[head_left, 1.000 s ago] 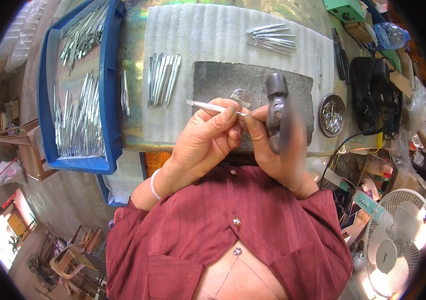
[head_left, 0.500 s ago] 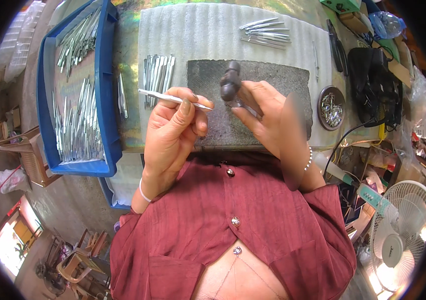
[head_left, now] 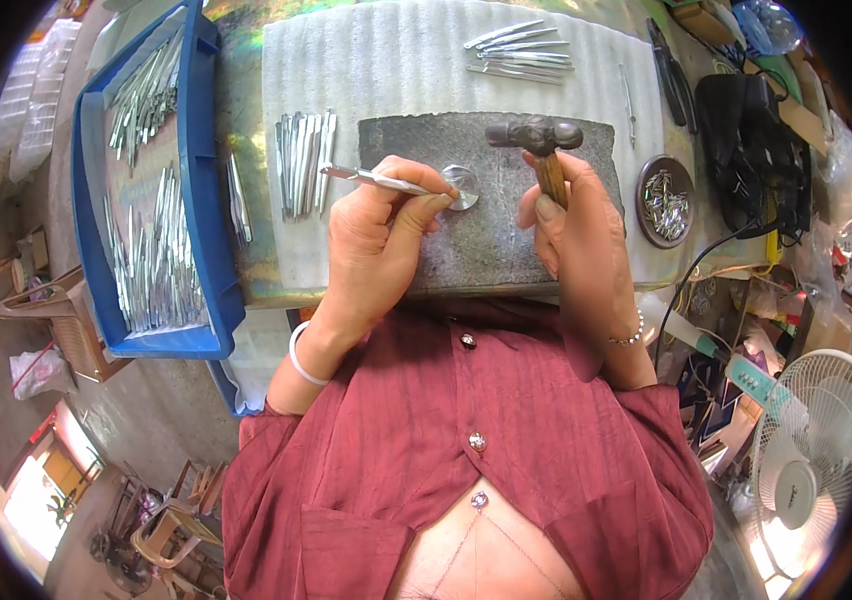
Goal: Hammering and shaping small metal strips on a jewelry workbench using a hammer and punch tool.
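Observation:
My left hand (head_left: pixel 389 215) pinches a slim silver metal strip (head_left: pixel 364 178) between thumb and fingers. The strip's tip end meets a round shiny metal block (head_left: pixel 461 188) on the dark stone-like slab (head_left: pixel 491 245); whether they touch I cannot tell. My right hand (head_left: pixel 576 205) is wrapped round the wooden handle of a small hammer (head_left: pixel 536 135). Its dark metal head is raised over the slab's far edge, right of the block. Part of my right hand and wrist is blurred.
White foam sheeting (head_left: pixel 366 60) lies under the slab, with a row of metal strips (head_left: pixel 303 160) left and a fanned group (head_left: pixel 518 55) beyond. A blue tray (head_left: pixel 211 200) holds many more. Right are a round dish of small metal parts (head_left: pixel 664 203), pliers (head_left: pixel 671 75) and a fan (head_left: pixel 796 470).
My left hand has moved right, taking the strip's tip to the round block, which now shows. The hammer has swung so its head lies sideways, farther right, with its handle visible.

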{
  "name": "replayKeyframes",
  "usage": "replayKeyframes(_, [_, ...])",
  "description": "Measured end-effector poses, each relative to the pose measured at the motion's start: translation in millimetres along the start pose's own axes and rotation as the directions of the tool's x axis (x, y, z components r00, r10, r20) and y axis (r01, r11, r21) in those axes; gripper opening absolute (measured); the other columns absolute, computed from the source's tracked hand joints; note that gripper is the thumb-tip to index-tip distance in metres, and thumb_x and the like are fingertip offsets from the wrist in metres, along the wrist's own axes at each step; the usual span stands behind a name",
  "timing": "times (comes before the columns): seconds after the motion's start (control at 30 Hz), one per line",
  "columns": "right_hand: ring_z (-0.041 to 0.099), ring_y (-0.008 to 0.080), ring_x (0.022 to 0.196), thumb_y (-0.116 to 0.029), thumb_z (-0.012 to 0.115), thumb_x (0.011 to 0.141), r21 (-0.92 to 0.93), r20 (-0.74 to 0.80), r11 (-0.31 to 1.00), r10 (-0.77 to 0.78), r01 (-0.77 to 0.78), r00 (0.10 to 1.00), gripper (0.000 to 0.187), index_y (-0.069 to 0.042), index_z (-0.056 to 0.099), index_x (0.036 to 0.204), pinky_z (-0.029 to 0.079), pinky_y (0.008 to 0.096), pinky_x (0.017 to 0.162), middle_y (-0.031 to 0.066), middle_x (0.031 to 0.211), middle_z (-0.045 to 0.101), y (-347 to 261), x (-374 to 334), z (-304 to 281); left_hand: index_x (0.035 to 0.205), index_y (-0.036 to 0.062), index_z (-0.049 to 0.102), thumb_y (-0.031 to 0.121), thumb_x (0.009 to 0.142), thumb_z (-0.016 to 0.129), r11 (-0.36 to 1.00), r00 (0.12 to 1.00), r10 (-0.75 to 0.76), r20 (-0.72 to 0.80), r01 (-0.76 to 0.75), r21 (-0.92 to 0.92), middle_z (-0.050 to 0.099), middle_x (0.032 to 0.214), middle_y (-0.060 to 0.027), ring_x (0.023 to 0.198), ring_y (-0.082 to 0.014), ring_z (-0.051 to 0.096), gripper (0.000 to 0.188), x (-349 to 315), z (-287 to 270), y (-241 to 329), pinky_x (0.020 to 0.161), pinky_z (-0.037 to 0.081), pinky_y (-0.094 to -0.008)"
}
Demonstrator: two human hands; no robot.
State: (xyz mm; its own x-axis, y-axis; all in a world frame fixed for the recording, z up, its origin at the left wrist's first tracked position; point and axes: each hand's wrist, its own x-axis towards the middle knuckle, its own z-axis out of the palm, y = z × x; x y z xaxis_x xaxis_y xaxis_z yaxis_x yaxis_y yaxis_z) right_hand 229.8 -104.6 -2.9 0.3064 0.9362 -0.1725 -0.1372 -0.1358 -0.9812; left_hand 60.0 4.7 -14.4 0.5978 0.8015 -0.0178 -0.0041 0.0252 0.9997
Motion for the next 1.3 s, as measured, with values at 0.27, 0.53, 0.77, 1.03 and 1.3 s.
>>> replayKeyframes(0.27, [0.046,0.0034,0.058,-0.004,0.054,0.090,-0.120,-0.041,0.992,0.024,-0.029,0.999,0.031,-0.001,0.049,0.120,0.036,0.0188,0.052,0.0017,0.075,0.055,-4.4,2.7,-2.4,0.089,-0.0006,0.059,-0.006,0.083,0.059,0.973,0.991,0.135,0.010,-0.134,0.188,0.058,0.078,-0.0056,0.066,-0.0106,0.054,0.008,4.1,4.2,-1.7,0.060,0.044,-0.0228])
replayKeyframes(0.53, [0.052,0.0053,0.065,-0.001,0.059,0.085,-0.245,-0.048,0.970,0.002,-0.014,0.999,0.027,-0.002,0.055,0.112,0.044,0.0222,0.059,0.0016,0.071,0.055,-5.6,1.7,-1.1,0.095,0.0010,0.060,-0.003,0.087,0.057,0.960,0.996,0.062,0.061,-0.076,0.268,0.061,0.092,-0.0048,0.077,-0.0088,0.057,0.009,0.4,0.7,2.7,0.068,0.047,-0.0207])
replayKeyframes(0.77, [0.047,0.0044,0.062,-0.001,0.059,0.084,-0.248,-0.059,0.968,-0.048,0.032,0.997,0.027,-0.003,0.055,0.110,0.040,0.0217,0.056,-0.0005,0.069,0.052,-1.0,2.0,-0.9,0.096,0.0001,0.058,-0.002,0.089,0.056,0.953,0.998,0.033,0.058,-0.049,0.300,0.061,0.090,-0.0057,0.077,-0.0107,0.060,0.008,1.4,1.7,5.6,0.068,0.049,-0.0218])
replayKeyframes(1.03, [0.045,0.0034,0.061,-0.003,0.060,0.085,-0.262,-0.056,0.965,-0.038,0.022,0.998,0.027,-0.003,0.055,0.111,0.038,0.0209,0.055,-0.0019,0.068,0.050,-2.5,2.6,-0.8,0.088,0.0011,0.057,-0.010,0.077,0.058,0.860,0.956,0.283,0.075,-0.288,0.421,0.058,0.077,-0.0097,0.063,-0.0211,0.058,0.015,6.4,7.6,4.9,0.058,0.047,-0.0284])
replayKeyframes(1.3, [0.053,0.0063,0.062,-0.008,0.068,0.081,-0.179,0.187,0.907,-0.349,0.382,0.918,0.020,-0.001,0.061,0.099,0.042,0.0223,0.054,0.0013,0.068,0.052,-40.8,8.4,15.4,0.095,0.0062,0.056,-0.003,0.069,0.056,0.543,0.889,0.380,0.255,-0.437,0.717,0.055,0.080,-0.0097,0.066,-0.0270,0.061,0.028,0.4,13.6,16.0,0.053,0.049,-0.0358])
